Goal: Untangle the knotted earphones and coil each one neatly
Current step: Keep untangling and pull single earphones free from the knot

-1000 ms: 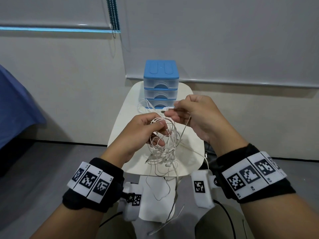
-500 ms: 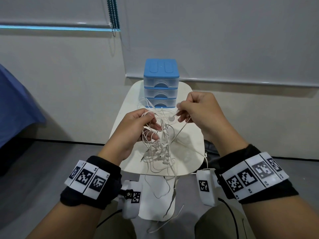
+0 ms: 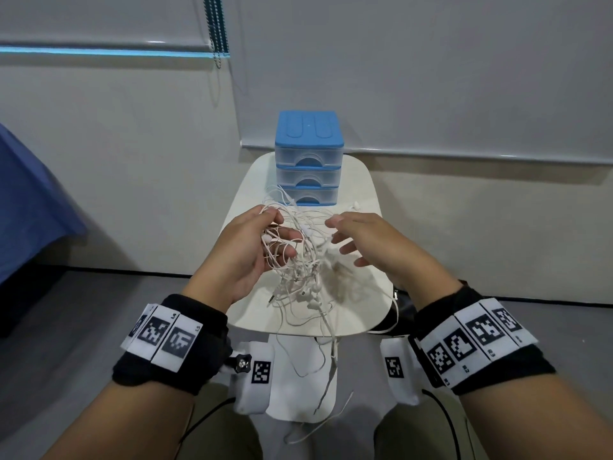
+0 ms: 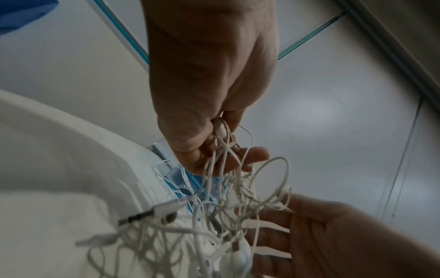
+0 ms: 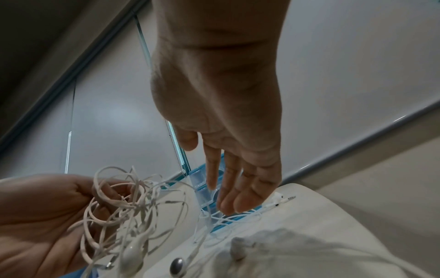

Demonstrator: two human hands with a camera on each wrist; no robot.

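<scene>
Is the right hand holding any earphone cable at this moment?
No, in the right wrist view the right hand has straight fingers that hold nothing.

Your head view is evenly lit and soft, with wide-angle bending at the edges. The right hand [image 3: 371, 242] blurs. A grey shadow falls on the table [image 3: 360, 200]. Both wrist views look dimmer, blurry up close.

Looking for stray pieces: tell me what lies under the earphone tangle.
Under the earphone tangle is the white table, bearing its shadow. Loose cords hang over the near edge. The left hand holds the bundle up. The tabletop directly beneath the dense cords is covered.
</scene>
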